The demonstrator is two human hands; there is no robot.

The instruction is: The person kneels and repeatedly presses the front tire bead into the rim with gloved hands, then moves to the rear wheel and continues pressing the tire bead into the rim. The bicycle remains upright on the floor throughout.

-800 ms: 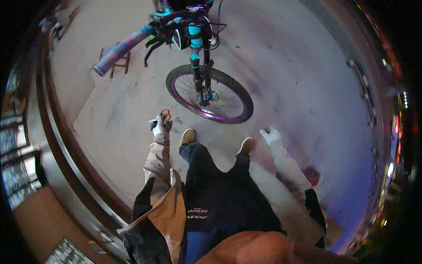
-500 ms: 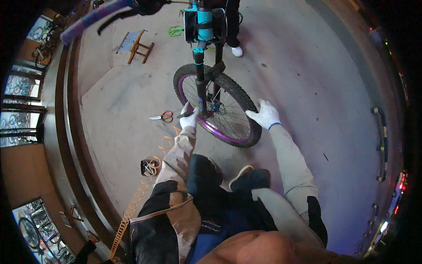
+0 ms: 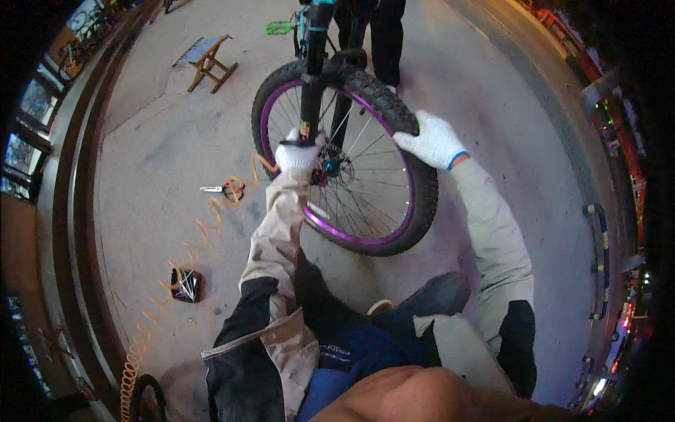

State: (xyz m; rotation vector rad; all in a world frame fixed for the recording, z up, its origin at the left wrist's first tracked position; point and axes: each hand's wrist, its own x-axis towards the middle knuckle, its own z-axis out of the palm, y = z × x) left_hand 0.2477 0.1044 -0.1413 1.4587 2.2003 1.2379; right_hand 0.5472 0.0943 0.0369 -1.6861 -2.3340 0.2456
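Hands apart; right hand [image 3: 432, 141] clamped on the tyre [image 3: 426, 190]; left hand [image 3: 297, 157] at the lower end of the fork [image 3: 311, 98], its closure hidden and not determinable; wheel [image 3: 337, 167] seated in the fork, ahead of the person; coiled hose [image 3: 133, 357] to the left. Current step, as judged: steadying the wheel; next move calls for a firm right grip, left fingers clear of the spokes [image 3: 361, 134].

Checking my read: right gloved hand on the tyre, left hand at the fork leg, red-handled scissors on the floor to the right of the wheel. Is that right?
Not quite: the head view shows the red-handled scissors on the floor to the left of the wheel. The right hand on the tyre and left hand at the fork leg stand.
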